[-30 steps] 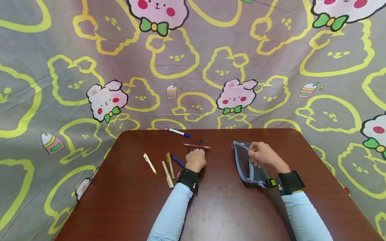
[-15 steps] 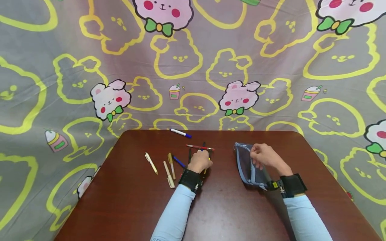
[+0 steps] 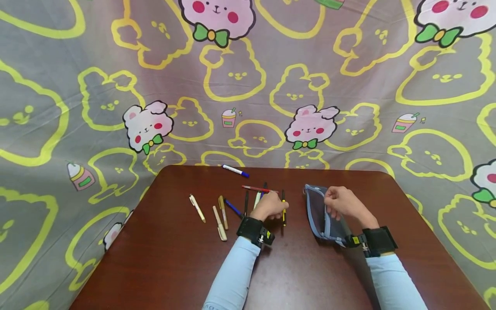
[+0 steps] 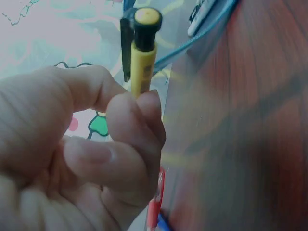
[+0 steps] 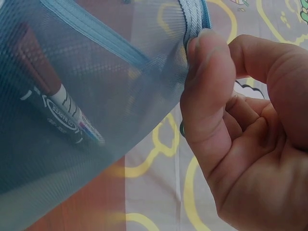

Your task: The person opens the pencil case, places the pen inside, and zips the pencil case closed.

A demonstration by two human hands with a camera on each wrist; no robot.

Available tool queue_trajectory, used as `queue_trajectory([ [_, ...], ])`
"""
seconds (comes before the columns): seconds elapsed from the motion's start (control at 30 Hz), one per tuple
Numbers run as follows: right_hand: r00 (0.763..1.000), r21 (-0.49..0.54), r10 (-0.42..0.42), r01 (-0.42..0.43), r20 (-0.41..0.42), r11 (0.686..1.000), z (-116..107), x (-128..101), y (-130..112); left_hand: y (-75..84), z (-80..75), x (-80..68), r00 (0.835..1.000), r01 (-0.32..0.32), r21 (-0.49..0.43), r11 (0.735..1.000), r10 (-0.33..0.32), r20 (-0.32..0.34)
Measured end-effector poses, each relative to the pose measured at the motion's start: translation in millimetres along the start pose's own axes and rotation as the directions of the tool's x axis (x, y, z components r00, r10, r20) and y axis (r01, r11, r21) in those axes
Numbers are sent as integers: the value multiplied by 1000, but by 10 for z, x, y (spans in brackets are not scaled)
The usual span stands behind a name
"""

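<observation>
My left hand (image 3: 271, 206) pinches a yellow-and-black click pen (image 3: 284, 211) between thumb and fingers, just above the table. In the left wrist view the pen's yellow barrel (image 4: 142, 72) and black clip stick up past the fingertips. My right hand (image 3: 342, 202) pinches the zipped edge of a blue-grey mesh pencil pouch (image 3: 315, 206). Up close in the right wrist view, the zipper tape (image 5: 192, 17) sits at the thumb and fingertip. Through the mesh shows a marker (image 5: 62, 98) with a dark reddish cap, lying inside the pouch.
Left of my left hand lie a white pen (image 3: 197, 209), a beige pen (image 3: 219, 224), a gold pen (image 3: 223, 213) and a blue pen (image 3: 233, 207). Beyond it are a red pen (image 3: 257, 188) and a white marker with blue cap (image 3: 235, 170). A patterned cloth (image 3: 263, 86) hangs behind the table.
My left hand has moved right from among the pens, bringing the yellow-and-black pen toward the pouch. My right hand keeps its hold on the pouch edge.
</observation>
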State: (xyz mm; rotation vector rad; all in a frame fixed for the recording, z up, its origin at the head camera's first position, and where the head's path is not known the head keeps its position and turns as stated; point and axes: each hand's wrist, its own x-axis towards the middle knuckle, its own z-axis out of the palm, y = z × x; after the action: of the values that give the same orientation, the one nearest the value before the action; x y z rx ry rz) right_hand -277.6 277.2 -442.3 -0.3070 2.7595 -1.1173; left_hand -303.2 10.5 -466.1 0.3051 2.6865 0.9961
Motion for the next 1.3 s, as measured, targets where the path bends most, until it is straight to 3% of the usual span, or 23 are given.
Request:
queue_trajectory([
  [0.47,1000,-4,29,-29,2,1000,11,11,2,294,269,-55,999,-2,-227,974,10,34],
  [0.7,1000,-5,26,-26,1,1000,27,28,-1,486,382,-57,999,-15,-200,980,24,41],
  [0.93,1000,-2,3,-3,3,1000,39,46,13,581,466,34,999,-6,-174,985,12,36],
  [1.3,999,8,-35,35,-6,999,16,11,25,656,595,215,998,33,-256,966,-20,53],
])
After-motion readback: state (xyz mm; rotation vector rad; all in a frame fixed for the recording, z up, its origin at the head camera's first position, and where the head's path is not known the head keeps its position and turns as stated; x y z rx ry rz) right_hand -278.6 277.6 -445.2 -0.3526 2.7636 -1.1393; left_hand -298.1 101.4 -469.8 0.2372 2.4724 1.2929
